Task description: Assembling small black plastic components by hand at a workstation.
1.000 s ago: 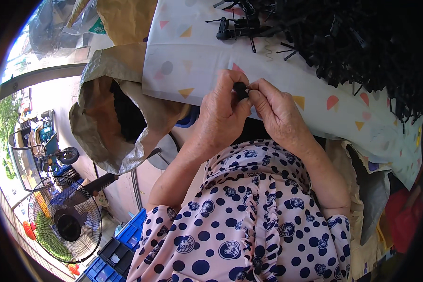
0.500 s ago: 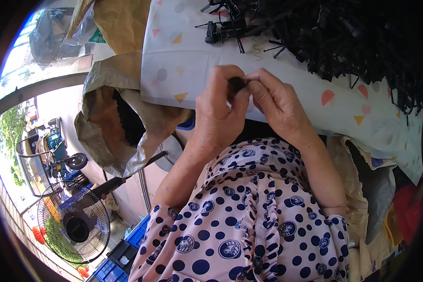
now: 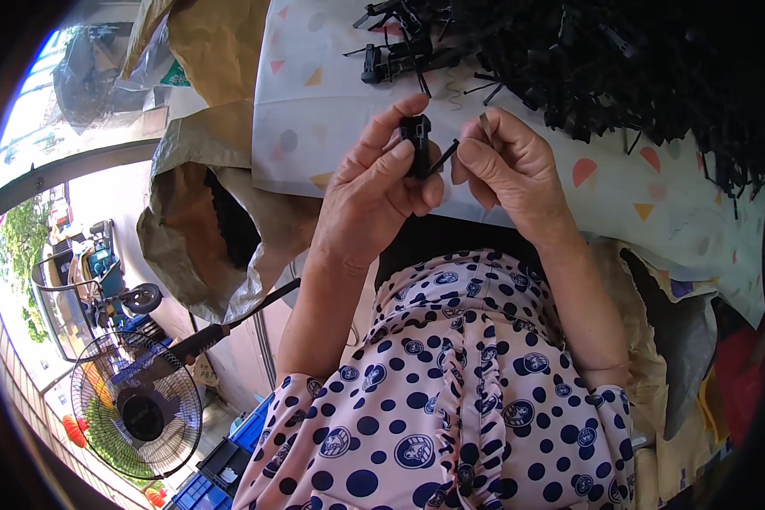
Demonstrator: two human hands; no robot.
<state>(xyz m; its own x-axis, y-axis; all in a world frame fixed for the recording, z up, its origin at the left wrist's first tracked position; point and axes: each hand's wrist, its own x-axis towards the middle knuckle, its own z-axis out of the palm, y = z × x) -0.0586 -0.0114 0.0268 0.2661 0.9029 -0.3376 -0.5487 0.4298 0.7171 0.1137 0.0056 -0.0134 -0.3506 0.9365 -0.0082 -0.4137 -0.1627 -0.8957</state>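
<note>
My left hand [image 3: 367, 189] is closed on a small black plastic part [image 3: 416, 144], pinched between thumb and fingers in front of the table's near edge. From its lower end a thin black stem [image 3: 444, 158] slants up toward my other hand. My right hand [image 3: 523, 178] is closed too, with a thin, flat, brownish strip [image 3: 486, 129] sticking up between thumb and fingers; its lower end is hidden. A narrow gap separates the two hands. Beyond them, a large heap of black plastic parts [image 3: 561, 76] lies on the patterned table cover [image 3: 289, 102].
At the left, an open paper sack [image 3: 174, 217] holds something dark. Below it stands a black fan [image 3: 140, 412], near blue crates [image 3: 200, 491]. Another open sack [image 3: 646, 340] is at my right. A few black parts [image 3: 382, 64] lie at the heap's left edge.
My hands have drawn apart; the left moved slightly left and the right slightly right. The black part and the strip, mostly covered before, now show.
</note>
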